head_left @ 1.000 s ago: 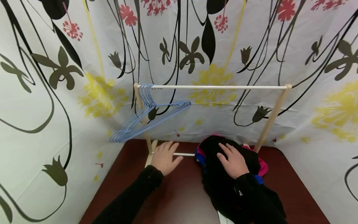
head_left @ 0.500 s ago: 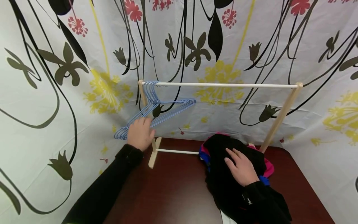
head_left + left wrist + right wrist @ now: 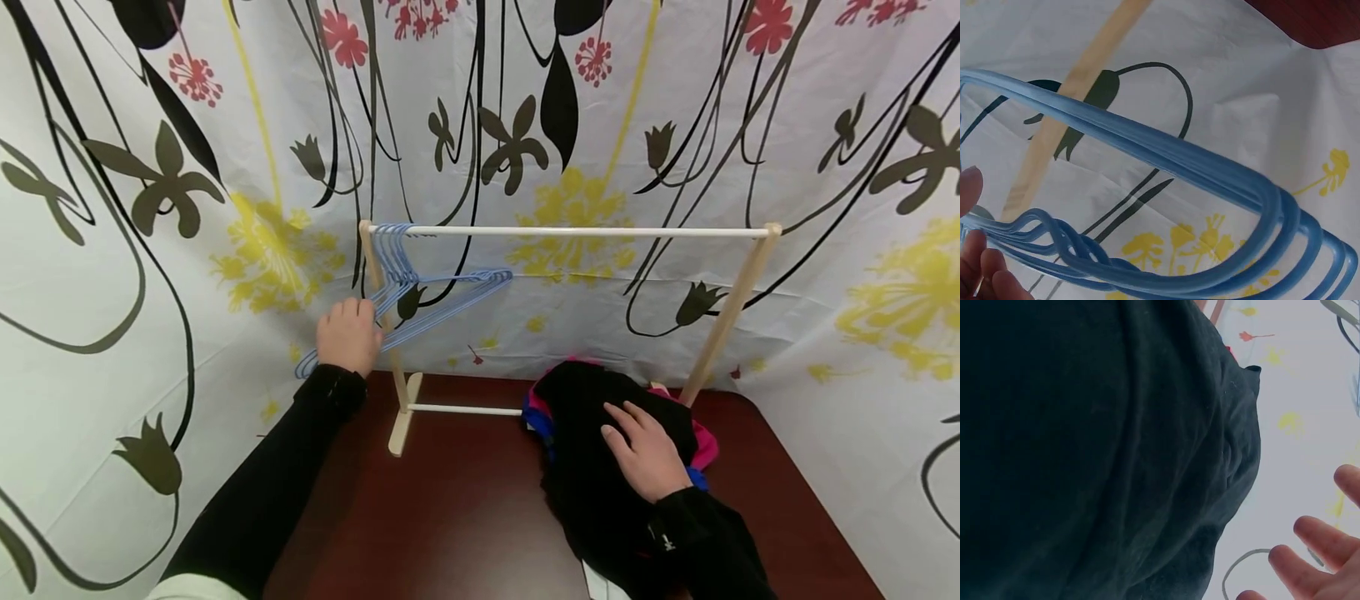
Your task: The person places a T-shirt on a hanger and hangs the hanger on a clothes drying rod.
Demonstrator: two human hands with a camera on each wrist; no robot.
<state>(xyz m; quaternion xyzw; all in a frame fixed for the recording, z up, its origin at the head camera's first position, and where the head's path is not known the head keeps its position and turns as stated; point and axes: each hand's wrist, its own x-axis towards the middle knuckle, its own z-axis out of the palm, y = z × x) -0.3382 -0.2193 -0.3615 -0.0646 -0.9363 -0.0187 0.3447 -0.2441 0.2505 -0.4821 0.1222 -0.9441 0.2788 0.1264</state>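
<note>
Holds the left hand at the blue hangers, towards their lower-left end; sets thumb and fingers either side of the wires, seen from the left wrist, though impossible to tell whether gripping. Finds the hooks up and to the right, bunched at the left end of the white rail, with the hangers' long axis slanting from low left to high right before the left post. Extends the right hand, farther off, fingers loosely outstretched and holding nothing visible, over a black garment heaped with pink cloth and blue cloth on the counter. Appears tighter for room leftward, beside the patterned sheet, and freer rightward, along the rail towards the right post.
</note>
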